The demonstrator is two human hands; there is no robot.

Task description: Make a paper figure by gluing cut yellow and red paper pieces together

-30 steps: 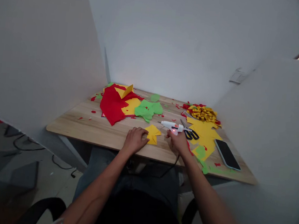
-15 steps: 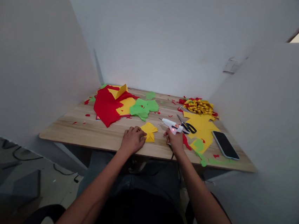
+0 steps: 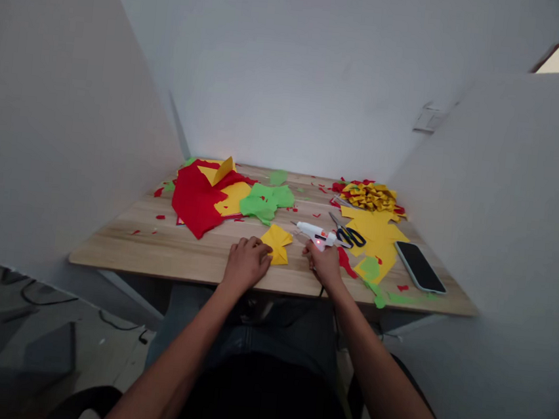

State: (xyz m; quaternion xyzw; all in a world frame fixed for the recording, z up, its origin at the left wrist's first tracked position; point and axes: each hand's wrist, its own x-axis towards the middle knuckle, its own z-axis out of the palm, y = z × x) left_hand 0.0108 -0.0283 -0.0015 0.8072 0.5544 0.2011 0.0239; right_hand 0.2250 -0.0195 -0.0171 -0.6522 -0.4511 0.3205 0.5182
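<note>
My left hand (image 3: 247, 262) rests on the tabletop with its fingers curled, pressing the left edge of a small folded yellow paper (image 3: 280, 248) down. The folds form a bow-like shape. In my right hand (image 3: 324, 263) is a white glue gun (image 3: 314, 231), gripped by its handle. Its nozzle points left, just beyond the upper right corner of the folded paper, and a red light glows on its body. A dark cord runs from the handle over the table's front edge. Scissors with black handles (image 3: 351, 236) lie right behind the gun.
Red crepe paper (image 3: 194, 198) and yellow sheets lie at the left, with green crepe paper (image 3: 266, 202) beside them. A heap of folded yellow pieces (image 3: 370, 196) sits back right. Cut yellow paper (image 3: 374, 228) and a phone (image 3: 421, 267) lie right. Partitions (image 3: 72, 104) flank the desk.
My right hand has moved the glue gun slightly left, closer to the folded paper. My left hand keeps its place on the paper. The view has shifted a little.
</note>
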